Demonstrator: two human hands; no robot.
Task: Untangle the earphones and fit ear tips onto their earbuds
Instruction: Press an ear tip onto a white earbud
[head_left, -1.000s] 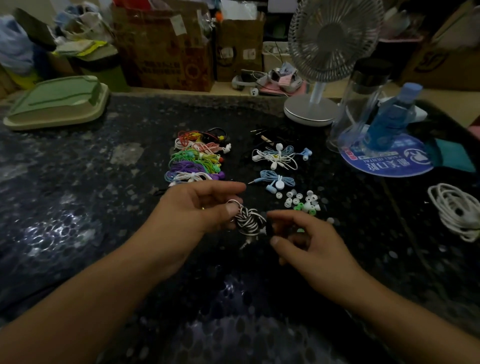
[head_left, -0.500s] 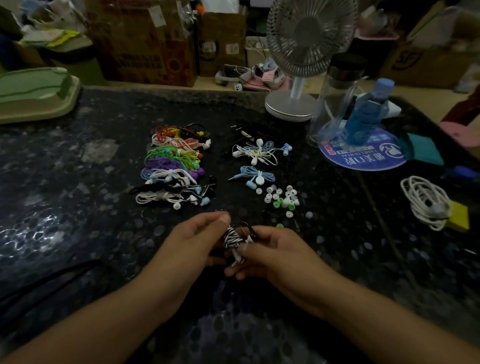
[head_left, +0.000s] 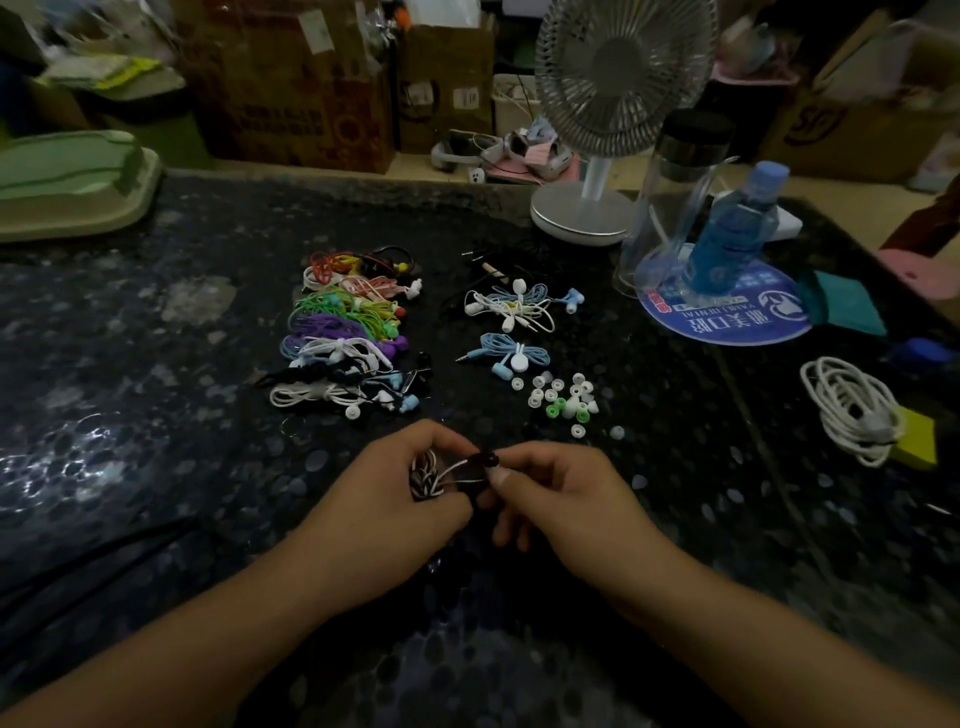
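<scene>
My left hand (head_left: 387, 499) grips a coiled black-and-white striped earphone bundle (head_left: 425, 475) just above the dark table. My right hand (head_left: 550, 493) pinches the black earbud end (head_left: 482, 462) of that same cable, so the two hands meet in the middle. A pile of coloured bundled earphones (head_left: 345, 332) lies beyond my left hand. Two more bundles, white-and-blue (head_left: 514, 306) and light blue (head_left: 511, 353), lie beyond my right hand. Several loose white and green ear tips (head_left: 563, 397) are scattered just past my right hand.
A white desk fan (head_left: 597, 208) stands at the back with a clear jar (head_left: 670, 208) and a blue bottle (head_left: 737, 234) on a round blue mat. A coiled white cable (head_left: 852, 410) lies at the right. A green tray (head_left: 67, 187) sits far left. Cardboard boxes line the back.
Both hands drew nearer to me with the striped bundle. My right hand went from empty to pinching the black earbud end pulled out of the coil.
</scene>
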